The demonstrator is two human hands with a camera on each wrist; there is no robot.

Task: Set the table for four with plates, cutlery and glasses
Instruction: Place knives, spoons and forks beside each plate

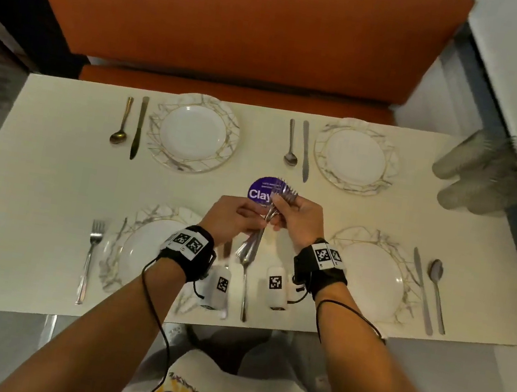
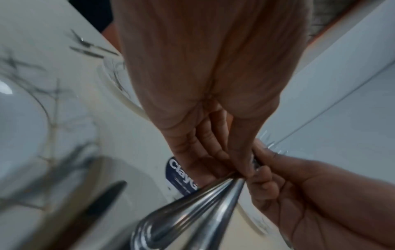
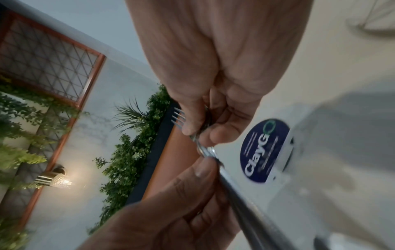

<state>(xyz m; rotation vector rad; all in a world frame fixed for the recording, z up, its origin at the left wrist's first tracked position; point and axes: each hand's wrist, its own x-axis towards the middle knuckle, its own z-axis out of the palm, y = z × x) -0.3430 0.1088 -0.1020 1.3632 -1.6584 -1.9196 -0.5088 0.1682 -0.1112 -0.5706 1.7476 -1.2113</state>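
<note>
Over the middle of the white table [image 1: 53, 165], both hands hold one bundle of silver forks [image 1: 257, 239]. My right hand [image 1: 281, 214] grips it just below the tines, which point away from me. My left hand [image 1: 251, 223] pinches the handles lower down. In the left wrist view its fingers [image 2: 213, 152] close on the fork handles [image 2: 192, 211]. The right wrist view shows the fork tines [image 3: 178, 116] sticking out past the right hand [image 3: 203, 128]. Four marbled plates are laid: far left [image 1: 193, 132], far right [image 1: 355, 155], near left [image 1: 138, 251], near right [image 1: 368, 279].
One fork [image 1: 91, 254] lies left of the near-left plate. A spoon and a knife lie beside each of the other three plates, and a spoon [image 1: 245, 288] lies right of the near-left one. Stacked glasses [image 1: 485, 176] lie at the far right edge. A purple sticker [image 1: 257, 192] marks the table's centre.
</note>
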